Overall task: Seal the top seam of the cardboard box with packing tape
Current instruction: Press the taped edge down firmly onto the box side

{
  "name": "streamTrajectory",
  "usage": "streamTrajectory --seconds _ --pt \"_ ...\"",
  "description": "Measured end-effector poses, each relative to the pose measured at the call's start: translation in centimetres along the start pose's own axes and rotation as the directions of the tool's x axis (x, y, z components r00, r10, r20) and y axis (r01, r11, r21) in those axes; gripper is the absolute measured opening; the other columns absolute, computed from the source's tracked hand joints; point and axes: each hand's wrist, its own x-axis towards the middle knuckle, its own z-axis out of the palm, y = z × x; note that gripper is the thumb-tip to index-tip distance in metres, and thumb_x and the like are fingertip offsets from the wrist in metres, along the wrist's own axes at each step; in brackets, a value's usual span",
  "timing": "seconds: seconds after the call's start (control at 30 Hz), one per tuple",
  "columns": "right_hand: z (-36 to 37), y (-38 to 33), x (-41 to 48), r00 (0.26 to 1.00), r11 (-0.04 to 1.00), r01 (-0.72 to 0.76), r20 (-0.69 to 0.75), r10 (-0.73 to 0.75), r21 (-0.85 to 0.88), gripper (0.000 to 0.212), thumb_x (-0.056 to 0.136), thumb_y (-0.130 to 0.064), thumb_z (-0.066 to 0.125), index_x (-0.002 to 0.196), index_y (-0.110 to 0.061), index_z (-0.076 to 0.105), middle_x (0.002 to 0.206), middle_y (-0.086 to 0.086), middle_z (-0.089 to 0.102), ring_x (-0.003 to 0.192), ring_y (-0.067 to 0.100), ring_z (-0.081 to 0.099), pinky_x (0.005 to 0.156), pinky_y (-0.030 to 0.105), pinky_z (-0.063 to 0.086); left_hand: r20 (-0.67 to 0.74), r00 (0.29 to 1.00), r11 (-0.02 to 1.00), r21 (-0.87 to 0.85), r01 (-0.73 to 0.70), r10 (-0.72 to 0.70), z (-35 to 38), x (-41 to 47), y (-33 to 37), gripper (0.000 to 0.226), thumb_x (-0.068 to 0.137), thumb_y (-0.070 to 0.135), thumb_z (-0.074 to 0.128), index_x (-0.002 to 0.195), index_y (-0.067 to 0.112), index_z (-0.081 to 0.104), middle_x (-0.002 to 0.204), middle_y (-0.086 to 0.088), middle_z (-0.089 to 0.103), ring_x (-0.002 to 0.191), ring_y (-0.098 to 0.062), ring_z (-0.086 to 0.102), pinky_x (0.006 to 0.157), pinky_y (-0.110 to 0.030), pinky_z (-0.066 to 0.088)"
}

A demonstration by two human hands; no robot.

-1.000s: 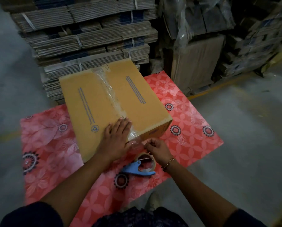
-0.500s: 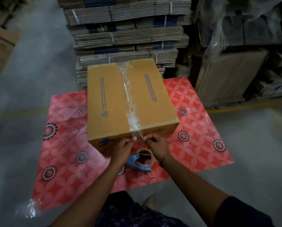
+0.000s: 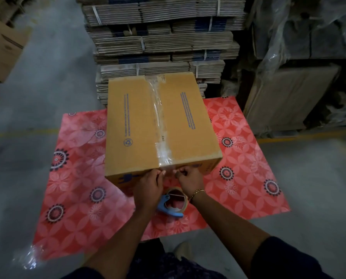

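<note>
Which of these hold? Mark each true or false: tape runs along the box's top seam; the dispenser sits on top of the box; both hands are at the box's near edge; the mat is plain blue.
1. Clear tape runs along the top seam of the box: true.
2. The tape dispenser sits on the box: false, it lies on the mat.
3. The left hand and right hand are at the near edge: true.
4. The mat is plain blue: false, red and floral.

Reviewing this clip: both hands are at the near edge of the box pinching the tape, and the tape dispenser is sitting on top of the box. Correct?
Not quite. The head view shows the tape dispenser on the red mat, below the left hand and right hand, not atop the box. The rest holds.
</note>
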Motion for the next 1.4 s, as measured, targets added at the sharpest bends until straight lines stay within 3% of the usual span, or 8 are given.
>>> streamTrajectory --seconds 0.43,0.63,0.8,0.9,1.03,1.13,1.23,1.4 --pt "1.4 -0.7 -1.0 0.984 0.993 -0.067 -0.158 0.082 0.093 0.017 0.087 -0.027 0.071 0.076 -0.015 0.075 0.066 -0.001 0.067 0.064 0.017 0.062 0.054 0.027 0.035 -0.067 0.997 0.998 0.06 -0.034 0.038 0.8 0.0 -0.2 0.023 0.091 0.031 0.064 0.074 0.016 0.065 0.063 -0.007 0.069 0.052 -0.033 0.064 0.043 -0.03 0.041" --pt "-0.4 -0.5 -2.0 1.0 0.993 0.013 -0.002 -0.013 -0.121 0.027 0.09 -0.039 0.064 0.071 -0.021 0.069 0.061 -0.001 0.065 0.063 0.019 0.062 0.057 0.028 0.037 -0.061 0.997 0.999 0.03 0.041 -0.039 1.4 -0.2 -0.3 0.041 0.096 0.048 0.047 0.079 0.016 0.065 0.06 -0.011 0.068 0.051 -0.039 0.064 0.043 -0.036 0.044" --pt "-3.8 -2.3 -2.2 0.714 0.569 0.602 0.058 -0.698 -0.56 0.03 0.086 -0.038 0.063 0.109 -0.019 0.063 0.112 0.004 0.065 0.104 0.023 0.056 0.082 0.037 0.044 -0.051 0.998 0.999 0.03 0.025 -0.024 1.5 -0.4 -0.7 0.044 0.095 0.048 0.042 0.083 0.015 0.068 0.061 -0.016 0.068 0.051 -0.04 0.064 0.045 -0.037 0.046" --pt "-4.4 -3.3 1.4 0.688 0.363 0.638 0.292 -0.664 -0.679 0.072 0.09 -0.06 0.048 0.148 -0.017 0.04 0.157 0.006 0.04 0.145 0.025 0.034 0.111 0.042 0.032 -0.014 0.996 0.994 0.053 0.091 -0.091 1.8 -0.8 -0.7 0.044 0.095 0.046 0.047 0.073 0.013 0.065 0.061 -0.018 0.066 0.053 -0.042 0.062 0.047 -0.034 0.041" --pt "-4.2 -2.3 4.4 0.69 0.206 0.667 0.49 -0.533 -0.716 0.08 0.093 -0.065 0.038 0.157 -0.021 0.02 0.166 0.003 0.019 0.153 0.024 0.016 0.12 0.047 0.025 0.065 0.93 0.932 0.007 0.363 -0.362 0.5 -1.8 -2.2 0.034 0.096 0.039 0.061 0.076 0.013 0.068 0.073 -0.019 0.071 0.07 -0.044 0.067 0.056 -0.034 0.036" --pt "-4.0 -1.8 4.8 0.678 0.174 0.66 0.479 -0.557 -0.731 0.079 0.093 -0.063 0.041 0.157 -0.021 0.021 0.166 0.003 0.021 0.152 0.025 0.019 0.119 0.046 0.026 -0.053 0.999 0.996 0.086 0.0 0.005 -2.2 -1.9 -2.1 0.032 0.096 0.041 0.06 0.074 0.019 0.064 0.067 -0.007 0.068 0.067 -0.033 0.065 0.054 -0.036 0.041" --pt "-4.0 -1.8 4.7 0.661 0.173 0.668 0.47 -0.584 -0.724 0.077 0.094 -0.061 0.041 0.156 -0.02 0.023 0.165 0.004 0.023 0.152 0.025 0.021 0.119 0.046 0.027 -0.066 0.9 0.897 0.136 -0.42 0.431 -4.0 0.3 -0.1 0.022 0.096 0.038 0.063 0.099 0.017 0.069 0.099 -0.004 0.071 0.095 -0.028 0.062 0.079 -0.041 0.047" --pt "-4.0 -1.9 4.8 0.663 0.18 0.67 0.472 -0.581 -0.72 0.075 0.094 -0.06 0.042 0.155 -0.019 0.027 0.164 0.004 0.026 0.151 0.026 0.024 0.118 0.046 0.03 0.271 0.875 0.796 0.37 -0.479 0.401 -3.3 5.4 -0.4 0.069 0.1 0.065 0.029 0.154 0.023 0.039 0.163 -0.002 0.038 0.151 -0.025 0.033 0.118 -0.052 0.028"
